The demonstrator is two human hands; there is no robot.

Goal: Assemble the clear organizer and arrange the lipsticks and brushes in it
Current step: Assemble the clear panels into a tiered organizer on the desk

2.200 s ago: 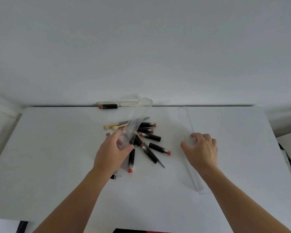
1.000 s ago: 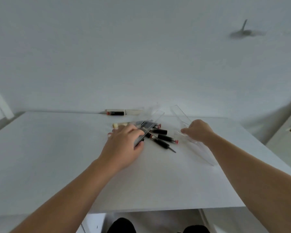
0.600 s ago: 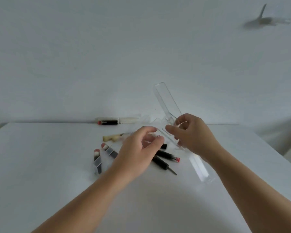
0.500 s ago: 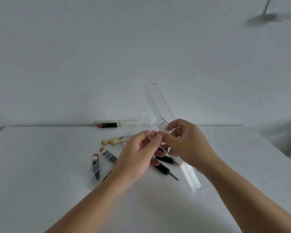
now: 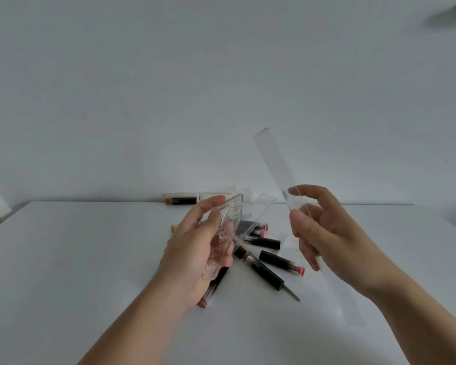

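Observation:
My left hand [image 5: 195, 248] grips a short clear organizer piece [image 5: 229, 219] with moulded slots, tilted up above the table. My right hand [image 5: 324, 227] pinches a long clear organizer strip [image 5: 271, 159] between thumb and fingers; the strip rises up and to the left of the hand, and its lower end runs down past my wrist. The two clear pieces are apart. Beneath and between my hands lie several black lipsticks [image 5: 281, 262] with red tips and a thin dark brush [image 5: 267, 273]. A cream brush end [image 5: 173, 228] peeks out left of my left hand.
All of this sits on a white table [image 5: 90, 259] that ends at a white wall. One more lipstick [image 5: 181, 200] and a cream tube [image 5: 215, 196] lie along the table's far edge at the wall.
My hands have drawn apart. The long strip has gone right with my right hand and the short slotted piece stays in my left; half a second ago the pieces met between my fingers.

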